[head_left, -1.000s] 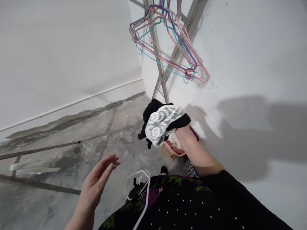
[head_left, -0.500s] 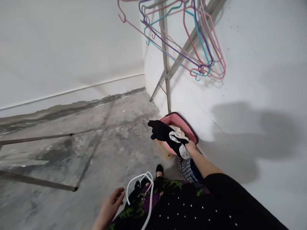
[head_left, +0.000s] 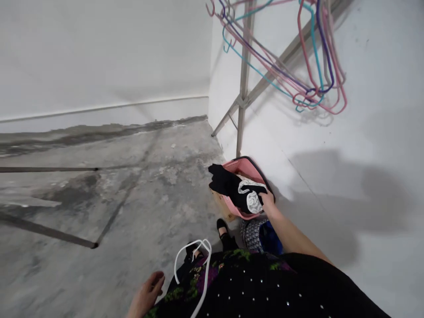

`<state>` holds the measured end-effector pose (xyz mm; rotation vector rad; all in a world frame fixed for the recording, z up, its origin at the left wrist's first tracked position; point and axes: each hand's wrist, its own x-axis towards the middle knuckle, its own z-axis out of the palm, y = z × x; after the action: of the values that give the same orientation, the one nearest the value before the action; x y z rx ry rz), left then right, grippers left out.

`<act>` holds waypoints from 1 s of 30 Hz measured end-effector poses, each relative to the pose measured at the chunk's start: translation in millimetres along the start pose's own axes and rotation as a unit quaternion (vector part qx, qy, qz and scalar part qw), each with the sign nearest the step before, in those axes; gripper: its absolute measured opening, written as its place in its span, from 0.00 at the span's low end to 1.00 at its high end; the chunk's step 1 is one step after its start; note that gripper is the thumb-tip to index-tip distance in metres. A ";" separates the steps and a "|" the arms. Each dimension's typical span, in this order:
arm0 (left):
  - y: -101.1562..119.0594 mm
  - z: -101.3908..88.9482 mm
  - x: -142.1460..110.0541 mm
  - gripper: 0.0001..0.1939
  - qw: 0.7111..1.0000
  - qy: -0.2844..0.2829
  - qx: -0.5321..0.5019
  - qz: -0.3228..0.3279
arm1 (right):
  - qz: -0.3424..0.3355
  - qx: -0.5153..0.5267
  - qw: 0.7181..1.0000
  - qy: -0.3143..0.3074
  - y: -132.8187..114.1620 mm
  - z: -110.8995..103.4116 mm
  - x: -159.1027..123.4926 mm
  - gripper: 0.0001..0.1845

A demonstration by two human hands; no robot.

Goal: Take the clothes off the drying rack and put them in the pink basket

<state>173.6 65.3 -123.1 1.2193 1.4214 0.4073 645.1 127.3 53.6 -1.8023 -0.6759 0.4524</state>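
My right hand reaches down to the pink laundry basket and grips a black garment with white lace. The garment lies over the basket's opening, its black end hanging across the left rim. Part of the basket's contents is hidden beneath it. At my left side, my left hand hangs with loosely bent fingers and holds nothing. A white cord or strap loops in front of my dark flowered clothing, close to that hand.
Several coloured hangers hang from a metal rack by the right wall. A patterned bag with blue inside stands below the basket, and a cardboard box is beside it. Metal legs cross the rough floor at left.
My right hand has lowered the black garment slightly against the basket. My left hand has moved a little down and left. The view has shifted, so the hangers appear farther right.
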 end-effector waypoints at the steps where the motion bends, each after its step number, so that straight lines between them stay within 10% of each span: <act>1: 11.3 0.6 -1.1 0.21 1.000 0.014 -0.028 0.005 | -0.001 0.022 0.999 -0.046 -11.3 6.4 -3.1 0.20; 7: 148.9 11.3 2.2 0.29 0.968 0.108 -0.191 0.121 | 0.041 0.215 0.912 -0.346 -96.1 25.6 -20.0 0.25; 14: 294.7 39.9 -5.8 0.20 0.876 0.077 -0.431 0.202 | -0.025 0.141 0.823 -0.550 -143.7 47.2 -53.4 0.27; 18: 312.4 27.8 -15.5 0.20 0.819 0.147 -0.517 0.201 | -0.015 0.080 0.753 -0.652 -139.0 52.9 -46.7 0.28; 24: 299.2 3.9 -45.6 0.18 0.782 0.185 -0.564 0.191 | -0.050 0.093 0.883 -0.458 -145.7 61.1 -32.6 0.21; 30: 268.4 -4.8 -71.3 0.33 0.813 0.256 -0.482 0.204 | -0.051 0.123 0.858 -0.496 -167.5 57.7 -69.8 0.23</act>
<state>270.8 114.5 132.4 0.5396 1.0753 1.6353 519.2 163.2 192.0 -1.1871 -1.3285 1.3659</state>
